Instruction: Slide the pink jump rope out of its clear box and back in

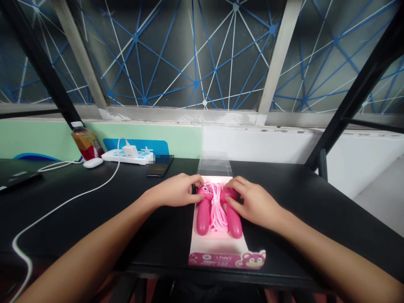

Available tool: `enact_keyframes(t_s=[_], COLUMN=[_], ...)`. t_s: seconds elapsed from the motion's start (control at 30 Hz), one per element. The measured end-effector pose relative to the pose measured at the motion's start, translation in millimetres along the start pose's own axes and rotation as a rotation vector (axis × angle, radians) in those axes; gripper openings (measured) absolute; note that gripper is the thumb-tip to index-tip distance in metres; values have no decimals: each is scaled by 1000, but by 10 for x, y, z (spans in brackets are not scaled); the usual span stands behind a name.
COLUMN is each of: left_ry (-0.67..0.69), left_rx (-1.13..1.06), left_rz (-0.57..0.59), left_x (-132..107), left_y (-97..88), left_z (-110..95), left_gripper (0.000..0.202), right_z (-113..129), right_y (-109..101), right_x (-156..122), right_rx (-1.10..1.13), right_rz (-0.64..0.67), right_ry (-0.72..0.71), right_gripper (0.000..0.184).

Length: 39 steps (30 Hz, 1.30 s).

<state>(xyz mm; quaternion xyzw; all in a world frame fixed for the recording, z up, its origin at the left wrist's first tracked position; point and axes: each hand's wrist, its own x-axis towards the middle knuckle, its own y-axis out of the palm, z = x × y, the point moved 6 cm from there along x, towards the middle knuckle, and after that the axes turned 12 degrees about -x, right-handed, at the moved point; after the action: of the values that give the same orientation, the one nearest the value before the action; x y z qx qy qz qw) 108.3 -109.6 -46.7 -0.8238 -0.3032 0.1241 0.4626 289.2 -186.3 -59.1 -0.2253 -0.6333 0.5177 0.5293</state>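
A pink jump rope (218, 212) lies on an open cardboard package (217, 247) with a printed pink front flap. Its cord is bundled in the middle, between two thick handles with round character heads. My left hand (179, 191) has thumb and fingers closed around the head of the left handle (203, 219). On the other side, my right hand (252, 198) grips the head of the right handle (234, 221), mostly covering it. Behind the hands, a clear plastic cover (215, 164) extends from the package's far end.
A phone (160, 166) lies left of the package on the black table (126, 227). Farther back are a white power strip (126, 157) with a charger, a white mouse (93, 163) and a drink bottle (86, 142). A white cable (69, 197) runs along the left.
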Motion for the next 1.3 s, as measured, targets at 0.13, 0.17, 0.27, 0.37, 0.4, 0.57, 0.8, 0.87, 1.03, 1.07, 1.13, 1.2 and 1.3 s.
enact_keyframes(t_s=[0.13,0.17,0.27,0.37,0.4,0.57,0.8,0.87,1.03,1.07,1.13,1.2,1.3], left_ry=[-14,-15,-3,-1,-5,-11,-14,-12,-12,-10,-5,2,17], left_rx=[-40,-50,-71,-91,-95,-91,-93,-82,-56,-55,-50,-46,-46], left_rz=[41,50,61,77,77,73,79,86,117,117,110,103,105], left_x=[-17,-23,-38,-46,-46,-38,-22,-17,9,15,20,17,-2], left_y=[1,-3,-21,-27,-29,-16,33,43,79,83,86,82,72], left_z=[36,43,46,37,35,28,25,23,50,56,67,76,79], left_gripper=[33,33,34,35,34,34,33,34,34,34,35,36,36], right_z=[-43,-45,-34,-31,-33,-19,-5,-8,-14,-19,-23,-20,-14], right_y=[-5,-11,-30,-24,-14,39,66,68,72,72,68,62,66], right_x=[10,13,18,19,19,19,4,2,-2,-2,2,10,27], right_rx=[103,118,148,146,133,69,58,62,112,124,154,187,207], right_rz=[-37,-48,-74,-76,-67,-15,6,17,37,37,35,28,12], right_ry=[26,27,14,14,17,-16,-64,-65,-81,-82,-88,-102,-109], right_gripper=[16,15,14,15,16,22,22,23,26,27,27,25,21])
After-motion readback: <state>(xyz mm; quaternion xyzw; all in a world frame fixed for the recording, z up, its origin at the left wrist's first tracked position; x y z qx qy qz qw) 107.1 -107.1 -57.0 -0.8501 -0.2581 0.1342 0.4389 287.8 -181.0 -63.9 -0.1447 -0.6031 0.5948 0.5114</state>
